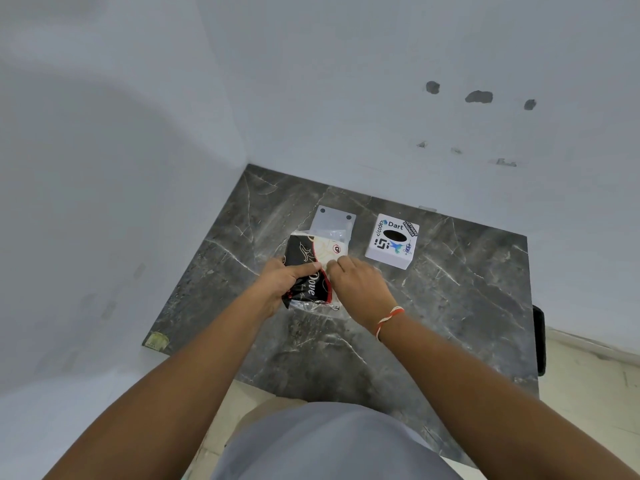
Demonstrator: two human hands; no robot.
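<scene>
A black, red and cream plastic tissue packet (304, 261) lies on the dark marble table (450, 306). My left hand (280, 284) grips its near left side, thumb across the black wrapper. My right hand (360, 289) pinches the packet's right edge with fingertips curled on the cream part. A white cube-shaped tissue box cover (393, 241), with stickers and a dark oval slot on top, stands to the right, apart from both hands. Just behind the packet lies a white flat plate (334, 221) with two dark holes.
The table sits in a corner between two pale walls (138, 168). A small yellowish sticker (157, 340) marks the table's front left corner. A dark object (539, 341) hangs by the table's right edge. Pale floor tiles (588, 393) show to the right.
</scene>
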